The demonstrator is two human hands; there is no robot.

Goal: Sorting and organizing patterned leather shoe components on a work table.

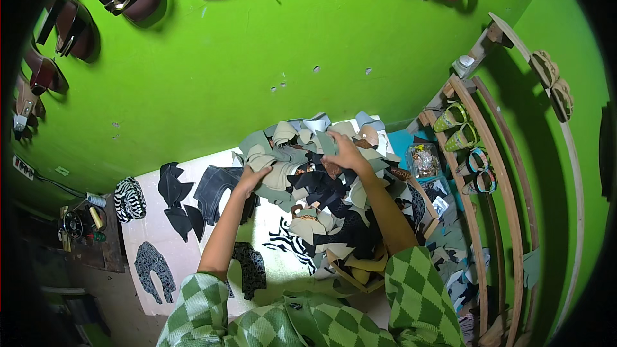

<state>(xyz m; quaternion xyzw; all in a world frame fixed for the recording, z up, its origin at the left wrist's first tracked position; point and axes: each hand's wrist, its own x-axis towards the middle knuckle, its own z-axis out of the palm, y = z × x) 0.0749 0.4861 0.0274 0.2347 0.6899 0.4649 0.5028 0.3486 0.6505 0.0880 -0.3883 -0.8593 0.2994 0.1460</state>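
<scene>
A big heap of cut leather or fabric pieces [324, 186] in grey-green, beige and black lies on the white table [212, 167]. At its left side, my left hand [254, 181] is closed on the edge of a layered stack of beige and grey-green pieces [276, 168]. My right hand [347, 153] reaches onto the heap's far part, its fingers against a grey-green piece [326, 143]; it appears pinched between thumb and fingers. Zebra-striped pieces [292, 245] lie nearer me. Black curved pieces [215, 187] are left of my left hand.
Further left lie pointed black pieces [175, 183], a zebra-striped roll [130, 199] and a grey patterned U-shaped piece [154, 272]. A clear box of small metal parts [424, 159] stands right of the heap. Wooden racks [491, 173] with sandals rise at right; shoes hang on the green wall [257, 45].
</scene>
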